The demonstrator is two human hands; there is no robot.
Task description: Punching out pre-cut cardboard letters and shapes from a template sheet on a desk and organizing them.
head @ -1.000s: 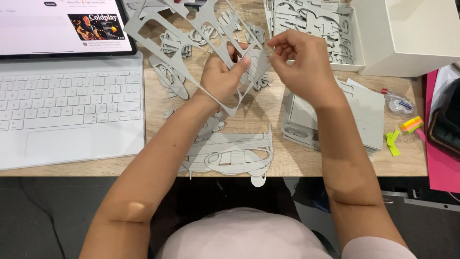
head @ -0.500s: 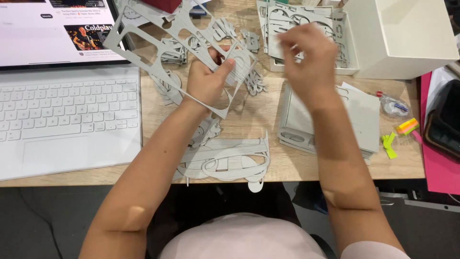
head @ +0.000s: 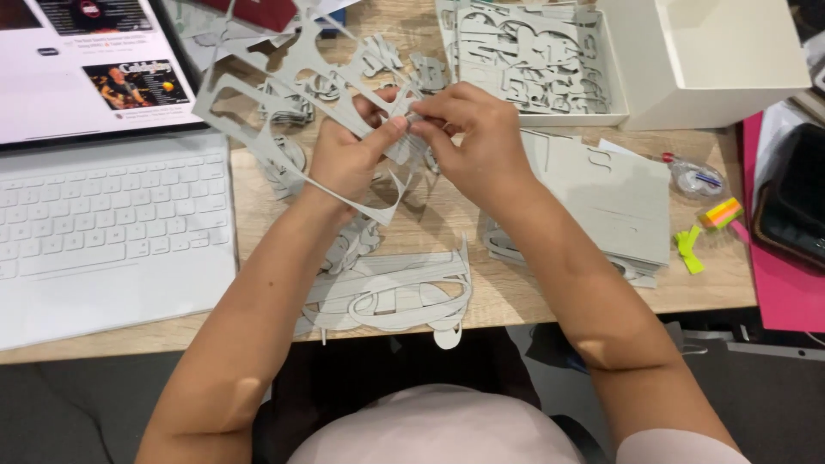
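Hands meeting above a wooden table (head: 447, 219) — left hand (head: 348, 159) in a closed grip on a grey punched-out cardboard sheet (head: 284, 82), held tilted over the keyboard (head: 103, 215) edge. Right hand (head: 477, 137) pinching a small cardboard piece (head: 400, 150) at the sheet's lower edge — fingertips together on it. More cut-out scraps (head: 387, 292) flat below; open white box (head: 550, 60) behind.
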